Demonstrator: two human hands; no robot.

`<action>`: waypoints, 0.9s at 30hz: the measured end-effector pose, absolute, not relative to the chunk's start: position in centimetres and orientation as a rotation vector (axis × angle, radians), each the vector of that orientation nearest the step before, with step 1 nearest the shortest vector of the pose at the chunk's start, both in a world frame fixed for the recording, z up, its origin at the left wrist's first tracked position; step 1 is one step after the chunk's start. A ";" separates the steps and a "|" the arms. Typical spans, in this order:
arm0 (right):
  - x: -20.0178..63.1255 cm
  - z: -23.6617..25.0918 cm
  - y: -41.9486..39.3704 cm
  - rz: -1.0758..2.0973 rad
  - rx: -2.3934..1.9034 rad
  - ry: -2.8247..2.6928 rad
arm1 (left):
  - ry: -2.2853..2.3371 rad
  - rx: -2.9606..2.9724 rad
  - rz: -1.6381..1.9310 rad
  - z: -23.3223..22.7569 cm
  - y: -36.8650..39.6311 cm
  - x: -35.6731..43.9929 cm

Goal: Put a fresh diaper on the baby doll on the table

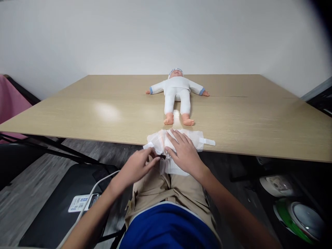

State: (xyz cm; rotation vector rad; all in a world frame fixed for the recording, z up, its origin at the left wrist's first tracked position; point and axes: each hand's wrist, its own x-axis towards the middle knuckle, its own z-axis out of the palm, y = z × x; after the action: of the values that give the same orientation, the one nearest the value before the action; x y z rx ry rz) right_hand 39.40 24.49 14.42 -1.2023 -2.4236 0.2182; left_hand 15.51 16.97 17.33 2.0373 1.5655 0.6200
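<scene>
A baby doll in a white suit and cap lies on its back on the wooden table, feet toward me. A white diaper hangs over the table's near edge, with a tape tab sticking out to the right. My right hand lies flat on the diaper, fingers spread. My left hand pinches the diaper's lower left edge near a small dark object between the two hands.
A black case with a labelled device and a white cable lies on the floor at left. A pink chair stands at far left. Round white and green containers sit at lower right.
</scene>
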 end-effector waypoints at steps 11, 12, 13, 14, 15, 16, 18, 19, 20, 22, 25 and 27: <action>39.2 14.7 24.4 0.229 -1.192 -2.394 | 1.827 2.833 0.503 21.1 34.6 13.3; 39.2 14.7 24.4 0.230 -1.192 -2.387 | 1.817 2.897 0.450 20.9 36.0 13.9; 39.1 14.7 24.4 0.233 -1.195 -2.381 | 1.795 2.964 0.400 20.9 37.3 14.4; 39.1 14.8 24.3 0.236 -1.201 -2.375 | 1.745 3.038 0.342 21.0 38.4 15.0; 39.0 14.8 24.3 0.240 -1.207 -2.374 | 1.654 3.117 0.263 21.1 39.3 15.6; 39.0 14.8 24.3 0.245 -1.213 -2.374 | 1.530 3.196 0.165 21.4 40.0 16.2; 38.9 14.9 24.3 0.254 -1.223 -2.379 | 1.241 3.323 -0.053 22.0 41.1 17.2; 38.9 14.9 24.4 0.258 -1.225 -2.383 | 1.117 3.365 -0.142 22.3 41.5 17.7; 39.0 14.9 24.5 0.264 -1.226 -2.388 | 1.030 3.397 -0.207 22.5 41.8 18.1; 39.2 15.0 24.9 0.282 -1.224 -2.406 | 0.941 3.445 -0.279 22.9 42.2 18.7; 39.6 15.0 26.0 0.318 -1.220 -2.435 | 0.820 3.491 -0.289 23.0 42.9 19.2; 39.8 15.1 26.8 0.338 -1.222 -2.443 | 0.721 3.504 -0.247 23.1 43.4 19.5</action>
State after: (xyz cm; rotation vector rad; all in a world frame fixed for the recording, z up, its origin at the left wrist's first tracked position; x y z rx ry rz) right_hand 39.79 26.83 15.06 -1.2215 -2.4425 0.3377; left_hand 19.51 43.36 23.07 3.5043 0.7211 -0.2470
